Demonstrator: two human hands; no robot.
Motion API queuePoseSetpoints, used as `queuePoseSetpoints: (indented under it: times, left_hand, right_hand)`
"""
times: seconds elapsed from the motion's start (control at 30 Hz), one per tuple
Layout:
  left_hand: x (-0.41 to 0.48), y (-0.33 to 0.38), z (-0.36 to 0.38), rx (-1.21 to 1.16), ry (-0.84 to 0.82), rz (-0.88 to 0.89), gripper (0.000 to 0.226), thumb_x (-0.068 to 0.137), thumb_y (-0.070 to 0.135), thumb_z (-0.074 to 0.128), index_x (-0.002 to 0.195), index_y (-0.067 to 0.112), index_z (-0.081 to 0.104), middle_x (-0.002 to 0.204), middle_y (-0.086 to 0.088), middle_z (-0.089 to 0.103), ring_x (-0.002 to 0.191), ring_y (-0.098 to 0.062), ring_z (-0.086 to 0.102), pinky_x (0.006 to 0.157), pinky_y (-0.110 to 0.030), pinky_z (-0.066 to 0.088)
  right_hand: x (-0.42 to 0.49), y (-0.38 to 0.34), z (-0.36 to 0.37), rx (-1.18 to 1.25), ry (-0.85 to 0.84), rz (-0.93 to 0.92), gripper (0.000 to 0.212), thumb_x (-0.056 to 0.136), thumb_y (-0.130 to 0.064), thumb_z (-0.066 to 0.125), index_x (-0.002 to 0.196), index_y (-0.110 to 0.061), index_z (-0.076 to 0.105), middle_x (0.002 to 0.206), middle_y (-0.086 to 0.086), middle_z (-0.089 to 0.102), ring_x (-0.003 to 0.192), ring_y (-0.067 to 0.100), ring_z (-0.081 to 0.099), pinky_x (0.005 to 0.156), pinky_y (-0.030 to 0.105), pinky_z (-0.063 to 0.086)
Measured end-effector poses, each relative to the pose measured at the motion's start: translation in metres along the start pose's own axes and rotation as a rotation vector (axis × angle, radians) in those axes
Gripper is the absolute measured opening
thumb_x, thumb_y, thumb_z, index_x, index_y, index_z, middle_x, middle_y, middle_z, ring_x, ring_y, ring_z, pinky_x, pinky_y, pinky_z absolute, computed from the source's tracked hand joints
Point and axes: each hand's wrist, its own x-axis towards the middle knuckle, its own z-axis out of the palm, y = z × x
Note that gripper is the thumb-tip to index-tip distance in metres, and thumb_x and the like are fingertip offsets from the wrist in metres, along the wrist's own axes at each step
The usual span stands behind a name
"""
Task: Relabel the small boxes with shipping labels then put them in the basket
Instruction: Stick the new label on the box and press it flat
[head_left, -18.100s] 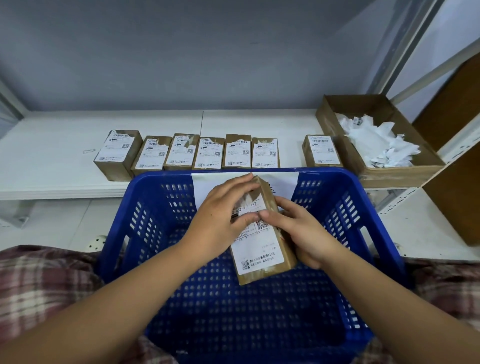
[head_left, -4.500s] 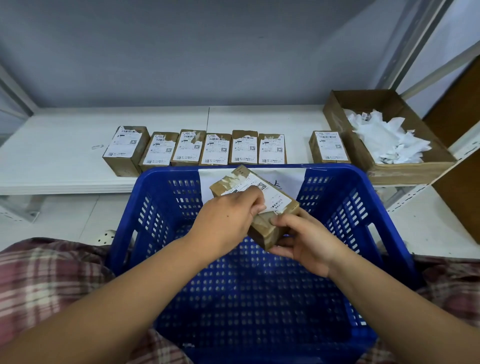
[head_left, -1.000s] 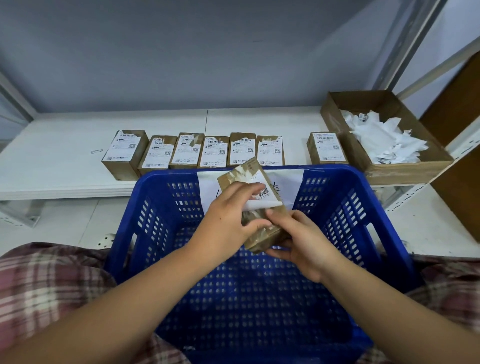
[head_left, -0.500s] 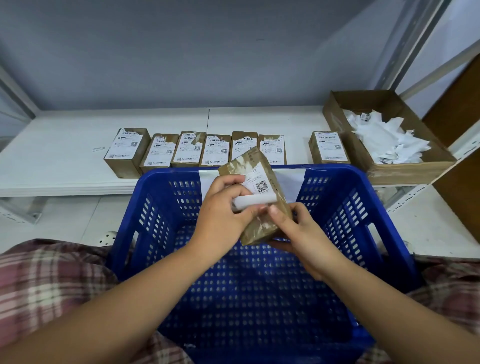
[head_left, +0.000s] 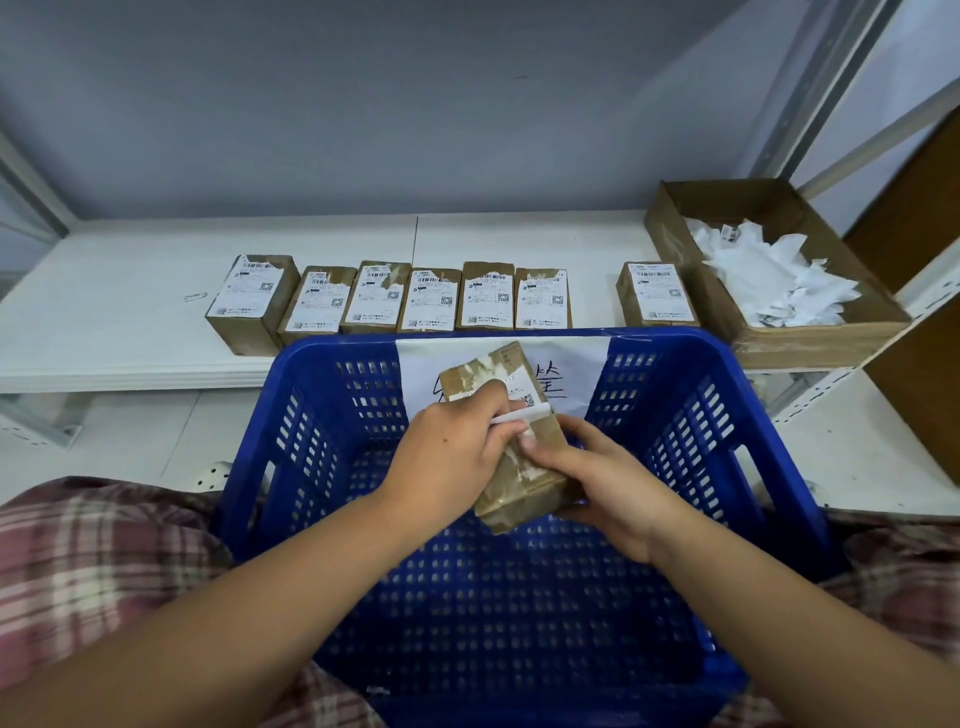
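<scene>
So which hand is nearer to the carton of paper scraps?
Right. The right hand grips the small box below and left of the carton; the left hand, pinching the label, sits farther left.

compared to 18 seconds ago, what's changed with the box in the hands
The left hand has peeled the label up the box toward its far end, baring brown cardboard; the right hand still grips the near end. The seven shelf boxes and the basket stayed put.

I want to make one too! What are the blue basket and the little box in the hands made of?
The blue basket looks like hard plastic, slightly glossy, moulded with rows of slots. The little box looks like brown cardboard, matt, seemingly wrapped in wrinkly clear tape.
</scene>
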Motion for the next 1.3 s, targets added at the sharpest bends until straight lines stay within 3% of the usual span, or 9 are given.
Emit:
queuePoseSetpoints:
  times: [0.17,0.33,0.5,0.67,0.73,0.87,1.1,1.2,1.3]
  left_hand:
    - [-0.002,-0.002,0.000,-0.024,-0.071,0.007,0.023,0.090,0.025,0.057,0.082,0.003,0.054,0.061,0.003,0.050,0.054,-0.026,0.052,0.047,-0.025,0.029]
    - [0.003,-0.001,-0.007,-0.076,-0.057,-0.041,0.029,0.088,0.029,0.049,0.085,0.000,0.050,0.062,-0.008,0.055,0.052,-0.025,0.048,0.044,-0.026,0.025]
    - [0.007,-0.002,-0.010,-0.191,-0.072,-0.155,0.021,0.095,0.015,0.056,0.083,0.014,0.038,0.062,0.012,0.043,0.050,-0.003,0.043,0.047,-0.013,0.030]
    - [0.017,-0.008,-0.019,-0.276,-0.155,-0.299,0.016,0.097,0.023,0.052,0.087,0.012,0.047,0.078,-0.011,0.062,0.064,-0.022,0.054,0.051,-0.025,0.036]
    - [0.021,-0.008,-0.024,-0.317,-0.202,-0.331,0.016,0.097,0.025,0.050,0.094,0.009,0.050,0.084,-0.008,0.064,0.072,-0.022,0.058,0.058,-0.030,0.041]
    - [0.025,-0.010,-0.035,-0.396,-0.202,-0.441,0.019,0.098,0.026,0.049,0.081,0.018,0.046,0.078,0.003,0.059,0.069,-0.010,0.052,0.061,-0.028,0.040]
    - [0.032,-0.016,-0.046,-0.964,-0.162,-0.668,0.013,0.095,0.012,0.050,0.083,0.008,0.051,0.074,-0.004,0.065,0.061,-0.013,0.062,0.047,-0.023,0.050]
    - [0.035,-0.016,-0.048,-1.063,-0.130,-0.725,0.009,0.095,0.011,0.050,0.096,0.003,0.053,0.081,-0.007,0.067,0.067,-0.014,0.064,0.051,-0.024,0.054]
    - [0.038,-0.019,-0.051,-1.118,-0.099,-0.768,0.011,0.095,0.010,0.050,0.089,0.006,0.057,0.075,-0.003,0.071,0.066,-0.012,0.067,0.052,-0.023,0.055]
  right_hand:
    - [0.004,0.000,-0.005,0.025,-0.072,0.075,0.048,0.084,-0.010,0.069,0.129,-0.022,0.055,0.105,0.006,0.075,0.095,0.024,0.070,0.083,0.040,0.056]
    - [0.008,0.000,-0.008,0.049,-0.082,0.053,0.053,0.084,-0.007,0.068,0.132,-0.022,0.051,0.107,0.006,0.073,0.094,0.023,0.070,0.087,0.044,0.056]
    - [0.008,0.000,-0.007,0.040,-0.091,0.036,0.055,0.085,-0.007,0.067,0.135,-0.024,0.048,0.110,0.004,0.072,0.095,0.022,0.070,0.082,0.040,0.057]
    - [0.009,-0.004,-0.009,0.018,-0.114,0.050,0.054,0.087,-0.007,0.066,0.135,-0.023,0.048,0.113,0.004,0.070,0.094,0.020,0.069,0.080,0.039,0.058]
    - [0.009,-0.004,-0.010,0.013,-0.143,0.071,0.052,0.086,-0.008,0.066,0.133,-0.022,0.049,0.109,0.003,0.072,0.093,0.019,0.070,0.079,0.039,0.058]
    - [0.006,-0.008,-0.012,0.010,-0.195,0.068,0.050,0.086,-0.007,0.066,0.131,-0.022,0.051,0.104,0.002,0.073,0.090,0.017,0.070,0.083,0.042,0.058]
    - [-0.002,-0.023,-0.016,-0.019,-0.293,0.004,0.067,0.068,-0.013,0.079,0.128,-0.023,0.053,0.097,-0.004,0.074,0.085,0.013,0.071,0.073,0.034,0.060]
    - [-0.003,-0.028,-0.018,-0.009,-0.312,-0.013,0.062,0.068,-0.013,0.074,0.126,-0.023,0.054,0.094,-0.005,0.074,0.083,0.012,0.071,0.072,0.033,0.060]
    - [-0.002,-0.028,-0.018,0.003,-0.330,-0.016,0.065,0.068,-0.013,0.075,0.128,-0.021,0.054,0.096,-0.004,0.074,0.084,0.013,0.071,0.070,0.033,0.060]
